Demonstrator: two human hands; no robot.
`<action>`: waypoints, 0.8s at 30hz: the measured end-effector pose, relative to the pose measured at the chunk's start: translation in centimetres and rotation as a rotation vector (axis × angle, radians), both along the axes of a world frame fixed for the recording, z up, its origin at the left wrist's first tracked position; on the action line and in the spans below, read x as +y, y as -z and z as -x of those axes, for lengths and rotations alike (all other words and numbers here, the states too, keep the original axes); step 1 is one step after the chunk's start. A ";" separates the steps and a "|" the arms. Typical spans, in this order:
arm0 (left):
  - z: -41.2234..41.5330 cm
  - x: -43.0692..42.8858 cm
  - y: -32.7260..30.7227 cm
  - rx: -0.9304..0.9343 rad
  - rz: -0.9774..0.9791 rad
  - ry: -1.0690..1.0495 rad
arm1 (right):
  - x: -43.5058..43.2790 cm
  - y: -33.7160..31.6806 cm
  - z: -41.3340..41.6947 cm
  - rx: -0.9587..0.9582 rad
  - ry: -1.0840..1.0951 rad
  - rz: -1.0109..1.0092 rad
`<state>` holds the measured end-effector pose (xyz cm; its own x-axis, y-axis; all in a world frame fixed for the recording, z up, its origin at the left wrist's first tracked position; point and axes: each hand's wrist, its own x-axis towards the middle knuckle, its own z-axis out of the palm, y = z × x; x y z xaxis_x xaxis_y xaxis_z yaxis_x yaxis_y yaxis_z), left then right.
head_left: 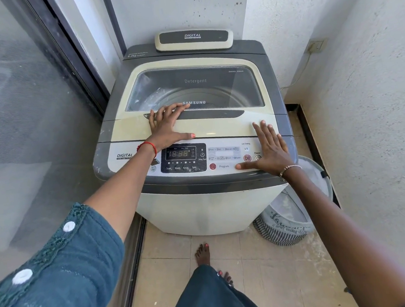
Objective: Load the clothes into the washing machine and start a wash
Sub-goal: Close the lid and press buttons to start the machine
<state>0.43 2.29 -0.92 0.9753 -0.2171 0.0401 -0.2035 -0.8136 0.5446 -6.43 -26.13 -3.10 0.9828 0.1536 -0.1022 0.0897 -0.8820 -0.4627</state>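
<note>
Hands flat on the washing machine [201,213], lid [219,128] down.
Left hand [168,125], fingers straight, touches the handle recess [213,114]: stiff, probably light, lift there; right hand [268,148] spread on the control panel's [224,166] right end.

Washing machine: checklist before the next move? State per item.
1. The lid down flat: ok.
2. The display lit, digits showing: ok.
3. Any clothes loaded: cannot tell through the lid window.
4. The laundry basket emptied: cannot tell, partly hidden.
5. The start/pause button uncovered, right hand flat beside it: ok.
6. The left hand fingers on the lid handle: ok.
</note>
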 end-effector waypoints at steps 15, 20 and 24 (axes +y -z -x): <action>0.0 0.1 0.1 0.001 -0.011 0.010 | 1.5 -1.8 -0.3 0.144 0.110 -0.032; 0.4 -0.1 -0.4 0.070 0.163 -0.021 | 6.3 -3.6 0.1 0.181 0.170 -0.068; 0.6 0.1 -0.5 0.093 0.402 -0.047 | 12.2 -2.7 1.0 0.088 0.083 -0.088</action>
